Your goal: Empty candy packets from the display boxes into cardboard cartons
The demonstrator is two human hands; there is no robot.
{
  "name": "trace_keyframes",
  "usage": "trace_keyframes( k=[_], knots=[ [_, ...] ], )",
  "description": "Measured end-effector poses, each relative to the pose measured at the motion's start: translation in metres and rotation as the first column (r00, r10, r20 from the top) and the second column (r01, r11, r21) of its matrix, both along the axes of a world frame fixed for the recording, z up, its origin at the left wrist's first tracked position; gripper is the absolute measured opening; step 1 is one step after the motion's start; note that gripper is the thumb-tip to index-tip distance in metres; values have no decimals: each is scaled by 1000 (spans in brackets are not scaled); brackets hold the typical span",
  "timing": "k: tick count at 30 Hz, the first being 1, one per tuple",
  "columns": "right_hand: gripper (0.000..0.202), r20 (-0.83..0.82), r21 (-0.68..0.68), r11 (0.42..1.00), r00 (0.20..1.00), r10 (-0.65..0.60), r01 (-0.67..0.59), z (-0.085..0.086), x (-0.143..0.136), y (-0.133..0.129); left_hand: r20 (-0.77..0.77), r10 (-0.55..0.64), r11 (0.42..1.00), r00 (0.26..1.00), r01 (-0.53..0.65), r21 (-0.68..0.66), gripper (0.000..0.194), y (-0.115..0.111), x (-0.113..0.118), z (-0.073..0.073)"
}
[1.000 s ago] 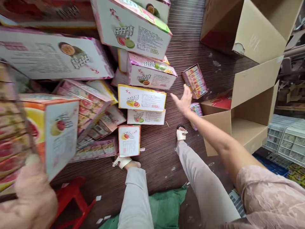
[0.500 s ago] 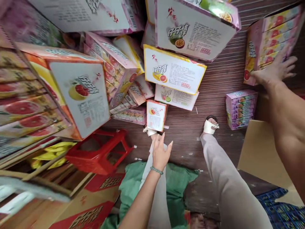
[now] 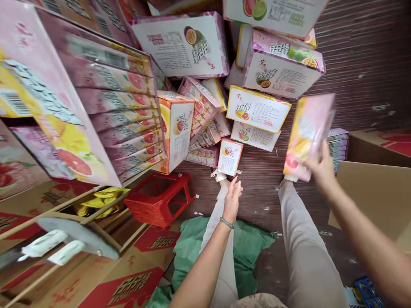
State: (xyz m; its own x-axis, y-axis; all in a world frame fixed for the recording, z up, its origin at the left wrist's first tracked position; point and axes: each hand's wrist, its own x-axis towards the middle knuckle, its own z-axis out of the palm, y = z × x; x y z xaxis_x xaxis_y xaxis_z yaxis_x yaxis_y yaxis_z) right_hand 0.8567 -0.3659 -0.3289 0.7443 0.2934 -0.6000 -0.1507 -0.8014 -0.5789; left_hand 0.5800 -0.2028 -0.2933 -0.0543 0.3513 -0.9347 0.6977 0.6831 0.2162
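Note:
My right hand point(image 3: 323, 169) grips a pink-and-yellow box point(image 3: 310, 132) with fruit printed on it. The box hangs tilted above my right foot and is slightly blurred. My left hand point(image 3: 231, 199), a green bead bracelet at its wrist, is held over my left leg with its fingers stretched out and nothing in them. Just beyond its fingertips, a small white box with orange edges point(image 3: 230, 158) is the nearest thing. Behind that box, a yellow-edged white box point(image 3: 258, 109) lies over a pink-edged white box point(image 3: 255, 136).
More fruit-printed boxes point(image 3: 181, 45) crowd the far side and left. At left are a red plastic stool point(image 3: 157, 199) and a large display box of wrapped packs point(image 3: 61, 94). Green cloth point(image 3: 189, 244) lies under my legs. An open brown carton point(image 3: 372, 196) stands at right.
My right hand has brought the pink-and-yellow box from the far right in over my right foot. My left hand stays near the small white box. The view has shifted left.

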Motion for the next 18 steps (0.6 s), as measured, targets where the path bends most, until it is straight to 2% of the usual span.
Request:
trace_keyframes(
  k=[1,3,5,7,9,10,11,12,13,14,15,16,18],
  knots=[
    [112,-15,-89,993,997,78,-79,11,-36,-5,-16,117,992,993,-118,-36,66,1,-8,6],
    [118,-100,-179,948,964,247,-261,25,-102,-1,-68,348,929,935,-354,-108,67,7,-27,16],
    [111,-208,-116,877,875,437,-466,28,-156,28,-113,531,826,840,-543,-152,70,19,-48,20],
    [102,-256,28,765,735,628,-644,23,-197,79,-119,646,742,754,-657,-136,69,39,-69,16],
    [99,-190,214,614,584,789,-760,13,-226,139,-71,700,710,711,-703,-41,64,67,-89,3],
    [94,-112,256,559,550,827,-789,6,-237,169,-28,704,711,710,-703,25,63,84,-98,-7],
    [86,-25,260,512,524,851,-819,-2,-244,195,21,694,716,720,-693,85,65,102,-106,-18],
    [77,85,262,433,467,880,-863,-12,-248,218,64,669,727,740,-670,152,72,121,-113,-32],
    [74,157,221,404,442,883,-887,-23,-248,234,104,621,759,777,-629,167,81,140,-118,-48],
    [73,195,182,409,441,876,-894,-35,-243,244,85,574,800,814,-580,151,85,157,-122,-65],
    [75,205,138,449,469,859,-883,-47,-233,245,78,492,855,867,-498,146,83,172,-124,-82],
    [80,190,81,526,531,826,-847,-58,-217,238,50,407,901,912,-410,143,82,182,-126,-98],
    [94,140,-78,713,701,699,-696,-74,-171,200,3,336,927,942,-332,175,77,185,-125,-122]
  ],
)
